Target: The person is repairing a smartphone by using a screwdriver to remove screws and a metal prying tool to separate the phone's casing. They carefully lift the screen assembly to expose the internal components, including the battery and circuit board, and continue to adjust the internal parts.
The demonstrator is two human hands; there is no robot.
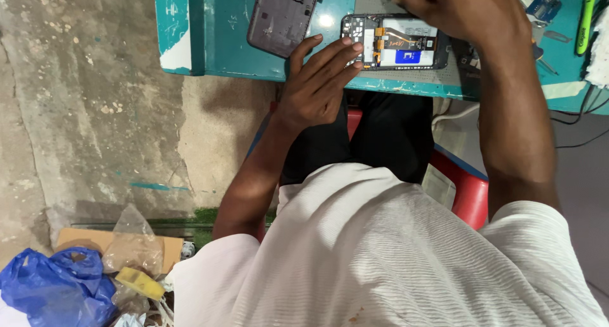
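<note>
The teal table (254, 54) fills the top of the view, and its worn front edge runs just under both hands; at its left end the edge drops to a wide stretch of bare concrete floor (95, 111). The person sits on a red stool (471, 197), of which only a corner shows below the right arm. On the floor far below the left hand lies a blue plastic bag (54, 289), with a clear bag (130, 244) and a flat piece of cardboard (168, 251) beside it. The opened phone (396, 41) lies flat on the table between the two hands, close to the front edge, with its inner parts facing up. The left hand (317, 86) comes over the table edge with fingers stretched out, not clenched; its fingertips (352, 48) press on the left end of the phone. The right hand (457, 10) rests curled over the phone's upper right part, and I cannot tell if it grasps something there. Left of the left hand's fingers, the grey back cover (279, 16) lies apart from the phone, with some free table between. To the right of the right hand are a green tool (587, 16) and a small blue circuit board (539, 0), so this side is crowded.
</note>
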